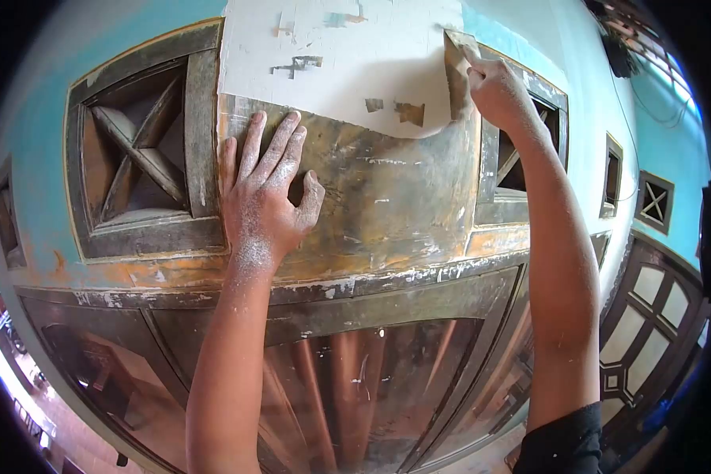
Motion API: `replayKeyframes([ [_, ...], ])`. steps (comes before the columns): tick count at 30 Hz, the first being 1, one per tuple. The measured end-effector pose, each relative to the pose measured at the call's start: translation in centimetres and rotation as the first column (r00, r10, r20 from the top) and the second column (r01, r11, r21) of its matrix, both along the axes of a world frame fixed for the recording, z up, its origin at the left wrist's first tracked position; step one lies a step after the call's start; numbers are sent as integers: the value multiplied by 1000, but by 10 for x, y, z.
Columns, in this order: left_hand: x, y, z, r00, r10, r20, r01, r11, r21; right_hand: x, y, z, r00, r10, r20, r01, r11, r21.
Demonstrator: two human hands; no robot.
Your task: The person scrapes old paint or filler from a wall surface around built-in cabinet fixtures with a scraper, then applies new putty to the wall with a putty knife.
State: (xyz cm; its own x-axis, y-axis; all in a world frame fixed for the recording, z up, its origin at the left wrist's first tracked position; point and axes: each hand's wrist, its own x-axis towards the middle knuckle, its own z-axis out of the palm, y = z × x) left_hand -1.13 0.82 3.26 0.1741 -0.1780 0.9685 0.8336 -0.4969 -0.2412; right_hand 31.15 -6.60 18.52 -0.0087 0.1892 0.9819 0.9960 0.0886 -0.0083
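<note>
My left hand, dusted with white powder, lies flat with fingers spread on a brown, worn wall panel. Above it, a white layer covers the upper panel, with ragged brown patches showing through and a curved lower edge. At the upper right, my right hand is closed, its index finger pressing a thin, flat, brownish-grey piece by the white layer's right edge. I cannot make out exactly what that piece is.
Wooden vents with crossed bars, left and right, flank the panel. Below runs a paint-flecked wooden ledge above reddish glass panes. Turquoise wall and a dark door with pale panes stand at the sides.
</note>
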Motion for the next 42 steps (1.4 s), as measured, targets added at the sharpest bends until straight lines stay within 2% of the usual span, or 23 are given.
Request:
replayKeyframes([
  [7,2,1,-2,1000,-1,9,1,1000,-2,1,-5,4,999,-16,31,17,999,-31],
  [9,1,2,0,1000,3,10,-3,1000,11,1,0,11,994,-93,49,95,994,-49],
  [10,2,2,-1,1000,8,8,-8,1000,18,-1,1,3,1000,-22,19,21,999,34],
  [14,2,1,-3,1000,12,18,-12,1000,8,-2,-9,2,999,-49,5,49,999,0],
  [16,2,-1,-1,1000,22,7,-22,1000,-8,2,-4,11,992,39,119,-49,996,81],
  [17,3,0,-1,1000,17,6,-17,1000,-10,5,-2,13,992,34,118,-44,996,79],
  [19,2,2,-2,1000,-1,11,1,1000,11,6,0,12,998,-45,48,44,999,25],
  [23,3,-2,-1,1000,20,14,-20,1000,-5,-3,-7,12,999,-33,31,32,999,33],
  [25,3,-1,1,1000,22,5,-22,1000,0,-8,-6,29,995,-61,75,62,998,-20],
  [27,3,1,-2,1000,-4,10,4,1000,4,-5,-6,21,997,-73,33,75,994,-80],
  [29,3,2,-2,1000,-3,10,3,1000,9,-1,-5,16,982,-106,155,87,989,122],
  [30,2,2,-2,1000,-7,8,7,1000,7,3,-6,25,893,-284,349,271,959,87],
  [31,2,1,-2,1000,-5,14,5,1000,12,4,-2,29,892,-284,353,268,959,93],
  [33,2,-1,-2,1000,5,5,-4,1000,-11,4,4,36,976,-154,152,146,987,61],
  [34,3,0,-2,1000,0,6,0,1000,-1,5,5,38,976,-154,152,146,987,60],
  [36,4,1,-4,1000,0,9,0,1000,-8,2,6,37,996,-74,42,74,997,5],
  [40,3,1,-2,1000,-1,7,1,1000,4,-6,-8,32,997,-75,33,74,997,29],
  [42,4,-2,-3,1000,4,10,-3,1000,-8,-2,-1,48,965,-222,141,230,972,-42],
])
